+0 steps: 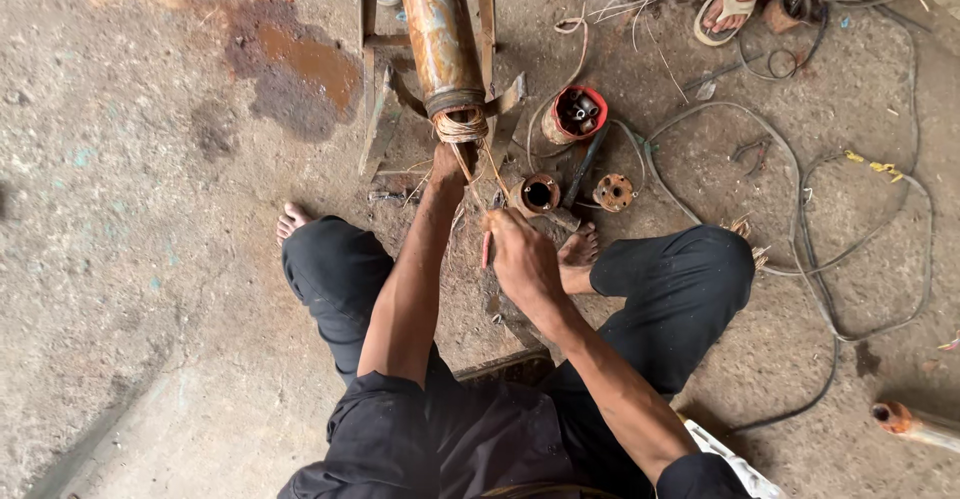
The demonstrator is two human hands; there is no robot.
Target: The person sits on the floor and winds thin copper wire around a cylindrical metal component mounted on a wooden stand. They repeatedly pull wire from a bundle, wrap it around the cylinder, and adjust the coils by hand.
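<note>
While you sit on the concrete floor [130,159] in the head view, your left hand [449,166] reaches to twelve o'clock and presses against the copper winding [461,126] bunched at the near end of the rusty motor tube [438,29]; its fingers are hidden, so I cannot tell their grip. Your right hand [520,254] is closed, pinching a thin copper wire [493,171] running up to that winding. At one o'clock stands a red can [575,115], with a black cable [800,219] looping at three.

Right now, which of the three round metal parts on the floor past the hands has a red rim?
The red-rimmed round metal can, farthest from the right hand and holding small tubes. The hollow brown ring and rusty round disc show no red.
</note>
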